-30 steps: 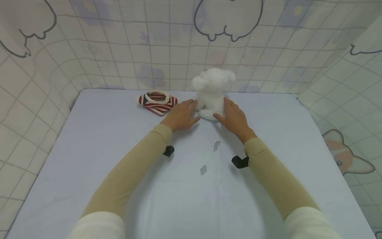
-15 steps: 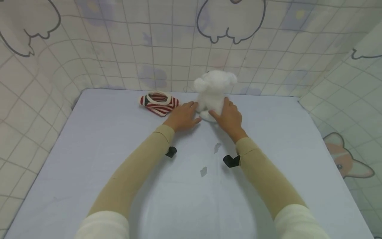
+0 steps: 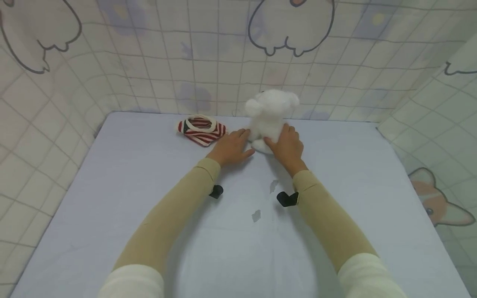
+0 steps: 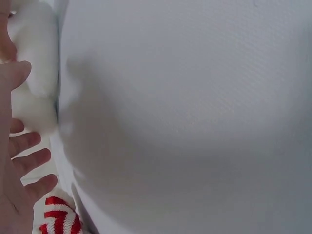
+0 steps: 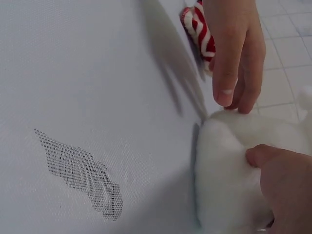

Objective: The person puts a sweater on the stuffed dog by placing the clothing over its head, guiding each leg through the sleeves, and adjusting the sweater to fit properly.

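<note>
A white plush toy [image 3: 271,111] sits upright at the far edge of the table, its round ears standing out at both sides of the head. My right hand [image 3: 288,147] grips its right side, with the thumb [image 5: 258,155] pressed into the fluffy front of the body. On the toy's other side, my left hand [image 3: 231,147] has its fingers spread and fairly straight, the fingertips right at the fur. Left of that hand lies a red-and-white striped knitted garment [image 3: 201,130] with a white-edged opening; part of it also shows in the left wrist view.
The table [image 3: 231,256] has a pale cover with two small grey worn patches [image 3: 256,215]. Directly behind the toy rises a curtain [image 3: 223,70] with a grid and cartoon print, which continues along both sides. A black wrist camera mount [image 3: 287,199] juts inward from the right sleeve.
My right hand has moved inward, its thumb shifting onto the plush toy's body. The left hand stays at the toy's side. The whole head view has shifted slightly.
</note>
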A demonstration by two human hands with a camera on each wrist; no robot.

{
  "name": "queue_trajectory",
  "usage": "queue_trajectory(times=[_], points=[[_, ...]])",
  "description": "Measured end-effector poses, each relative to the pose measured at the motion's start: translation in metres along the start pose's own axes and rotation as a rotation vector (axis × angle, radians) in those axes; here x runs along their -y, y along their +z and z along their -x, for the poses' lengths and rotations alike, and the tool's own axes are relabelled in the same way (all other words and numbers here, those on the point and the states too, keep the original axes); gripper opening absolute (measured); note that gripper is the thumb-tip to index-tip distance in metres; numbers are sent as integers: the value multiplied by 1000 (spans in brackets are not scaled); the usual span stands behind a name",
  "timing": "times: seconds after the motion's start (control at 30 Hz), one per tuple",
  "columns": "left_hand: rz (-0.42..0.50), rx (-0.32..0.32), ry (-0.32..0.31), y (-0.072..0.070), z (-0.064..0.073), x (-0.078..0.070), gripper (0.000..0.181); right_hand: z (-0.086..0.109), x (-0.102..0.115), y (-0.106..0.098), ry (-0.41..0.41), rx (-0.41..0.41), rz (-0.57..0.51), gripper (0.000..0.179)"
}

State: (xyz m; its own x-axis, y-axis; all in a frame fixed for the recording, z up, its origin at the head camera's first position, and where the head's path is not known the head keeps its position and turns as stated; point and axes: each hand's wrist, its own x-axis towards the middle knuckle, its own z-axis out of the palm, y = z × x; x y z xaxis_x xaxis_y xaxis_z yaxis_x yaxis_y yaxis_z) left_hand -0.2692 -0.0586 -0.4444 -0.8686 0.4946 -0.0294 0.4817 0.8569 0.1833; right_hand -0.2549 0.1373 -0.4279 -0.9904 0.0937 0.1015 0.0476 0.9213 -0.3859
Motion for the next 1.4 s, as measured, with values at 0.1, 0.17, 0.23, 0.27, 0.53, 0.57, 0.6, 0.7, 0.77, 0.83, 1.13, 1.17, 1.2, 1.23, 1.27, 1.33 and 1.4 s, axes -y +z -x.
queue_trajectory(times=[0.1, 0.17, 0.23, 0.27, 0.53, 0.57, 0.6, 0.7, 0.77, 0.83, 1.13, 1.17, 1.2, 1.23, 1.27, 1.33, 1.4], points=[[20, -6, 12, 1, -1, -2, 74, 0, -5, -1, 26, 14, -28, 72], [33, -7, 21, 1, 0, -2, 74, 0, -7, -1, 38, 21, -44, 71], [40, -1, 20, 1, 0, -2, 73, 1, -8, -1, 43, 26, -67, 70], [44, 2, 18, 0, 0, -2, 73, 2, -8, -2, 44, 27, -80, 70], [127, 34, -6, -5, 4, 2, 80, 9, -6, -3, 40, 31, -141, 68], [143, 38, -12, -5, 4, 3, 81, 9, -5, -4, 35, 34, -149, 68], [155, 44, -19, -4, 4, 4, 82, 10, -5, -4, 30, 39, -152, 67], [206, 62, -45, -4, 6, 7, 86, 12, -4, -6, 12, 53, -158, 67], [236, 71, -57, -5, 8, 9, 89, 14, -3, -8, -3, 62, -168, 66], [266, 77, -64, -8, 11, 10, 92, 16, -3, -10, -24, 68, -176, 66], [337, 92, -45, -18, 23, 10, 100, 26, -12, -23, -111, 102, -234, 64], [349, 92, -45, -18, 25, 11, 101, 27, -13, -24, -114, 111, -239, 64], [362, 92, -46, -18, 26, 11, 102, 28, -14, -25, -115, 120, -243, 64], [385, 89, -46, -19, 27, 11, 103, 29, -14, -26, -118, 130, -249, 64], [409, 85, -47, -19, 29, 12, 104, 31, -14, -28, -121, 140, -257, 64], [470, 78, -51, -20, 31, 11, 104, 33, -15, -30, -129, 158, -277, 63], [506, 75, -47, -21, 33, 11, 105, 35, -16, -32, -136, 171, -293, 63]])
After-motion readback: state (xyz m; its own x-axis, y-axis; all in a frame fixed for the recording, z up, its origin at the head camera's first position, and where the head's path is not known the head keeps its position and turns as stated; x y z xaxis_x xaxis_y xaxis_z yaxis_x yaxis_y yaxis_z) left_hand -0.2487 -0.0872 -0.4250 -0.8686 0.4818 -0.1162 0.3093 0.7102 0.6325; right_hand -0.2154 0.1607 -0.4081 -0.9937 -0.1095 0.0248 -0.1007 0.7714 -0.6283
